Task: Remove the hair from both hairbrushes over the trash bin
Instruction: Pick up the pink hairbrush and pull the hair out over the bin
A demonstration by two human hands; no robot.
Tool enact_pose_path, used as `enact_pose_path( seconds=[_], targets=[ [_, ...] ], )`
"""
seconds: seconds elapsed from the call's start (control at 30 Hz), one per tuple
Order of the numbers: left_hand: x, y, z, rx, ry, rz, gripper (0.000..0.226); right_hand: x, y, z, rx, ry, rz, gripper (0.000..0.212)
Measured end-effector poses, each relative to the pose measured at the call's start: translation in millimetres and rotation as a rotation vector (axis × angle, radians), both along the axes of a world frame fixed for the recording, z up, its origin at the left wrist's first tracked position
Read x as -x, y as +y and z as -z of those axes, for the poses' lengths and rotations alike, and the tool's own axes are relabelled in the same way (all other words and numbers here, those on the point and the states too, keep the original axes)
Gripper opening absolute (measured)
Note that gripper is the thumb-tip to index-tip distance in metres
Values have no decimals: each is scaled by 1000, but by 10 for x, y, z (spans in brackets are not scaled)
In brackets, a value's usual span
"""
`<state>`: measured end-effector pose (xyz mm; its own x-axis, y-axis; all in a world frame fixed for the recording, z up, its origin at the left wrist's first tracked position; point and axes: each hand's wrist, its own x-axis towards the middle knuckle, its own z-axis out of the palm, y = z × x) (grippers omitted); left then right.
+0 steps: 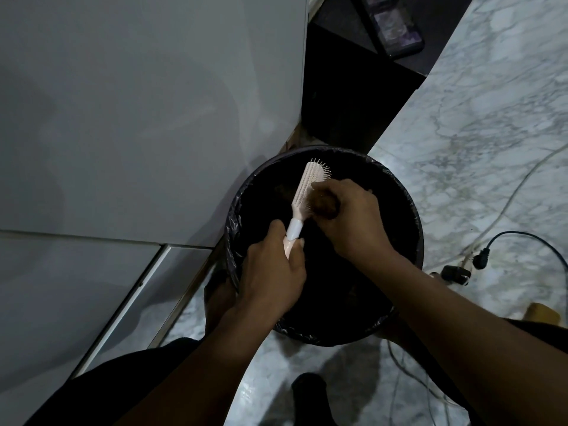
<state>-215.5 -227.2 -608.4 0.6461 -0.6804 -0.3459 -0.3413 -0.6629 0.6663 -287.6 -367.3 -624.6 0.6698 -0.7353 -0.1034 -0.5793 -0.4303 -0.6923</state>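
1 hairbrush [308,183] is over the trash bin [408,210]; my left hand [273,272] wraps its handle while my right hand [353,216] pinches a brown hair clump [324,206] at the bristles. Judging from this head view, brush 1 is nearly cleared; brush 2 isn't visible.

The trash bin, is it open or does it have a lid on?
Open. The trash bin shows no lid; its black liner is folded over the rim, and the hairbrush is held right over its dark inside.

Left hand [274,273] fisted in a grip, right hand [353,218] pinching, both forearms extended forward
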Motion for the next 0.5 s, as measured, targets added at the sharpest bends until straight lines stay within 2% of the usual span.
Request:
enact_pose_path(
  seconds=[0.13,0.27,0.33,0.5],
  targets=[
    [12,16,8,-22,25,32,23,49,-57,-17,22,-48,-26,20],
    [-5,15,5,-52,36,0,19,10,1,-87,5,-14,-113,40],
    [-9,7,2,-52,36,-7,17,-17,20,-92,5,-47,-117,43],
    [32,15,11,-34,33,34,22,17,-62,-20,-6,-93,-56,15]
  ],
)
